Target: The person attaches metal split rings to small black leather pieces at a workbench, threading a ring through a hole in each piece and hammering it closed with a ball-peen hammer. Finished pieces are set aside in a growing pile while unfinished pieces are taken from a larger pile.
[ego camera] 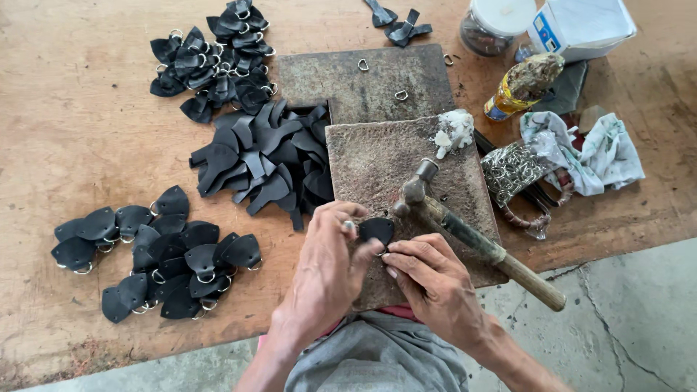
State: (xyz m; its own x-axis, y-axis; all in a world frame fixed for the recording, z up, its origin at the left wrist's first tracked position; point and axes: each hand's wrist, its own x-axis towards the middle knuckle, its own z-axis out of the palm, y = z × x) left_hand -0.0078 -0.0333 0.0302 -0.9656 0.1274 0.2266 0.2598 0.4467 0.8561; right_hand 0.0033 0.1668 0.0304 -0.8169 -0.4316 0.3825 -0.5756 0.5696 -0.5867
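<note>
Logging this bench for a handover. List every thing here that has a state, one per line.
left hand: pinching the black leather piece with a metal ring
right hand: fingertips pressing the same piece
black leather piece: folded, held on the stone slab
hammer: lying on the stone slab, unheld
plastic jar: upright, lid on
loose cut pieces: heaped, no rings
ringed pieces: folded, rings fitted, spread flat

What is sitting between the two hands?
In the head view, a small black leather piece lies between the left hand and right hand, pinched by fingers of both, on the worn block.
</note>
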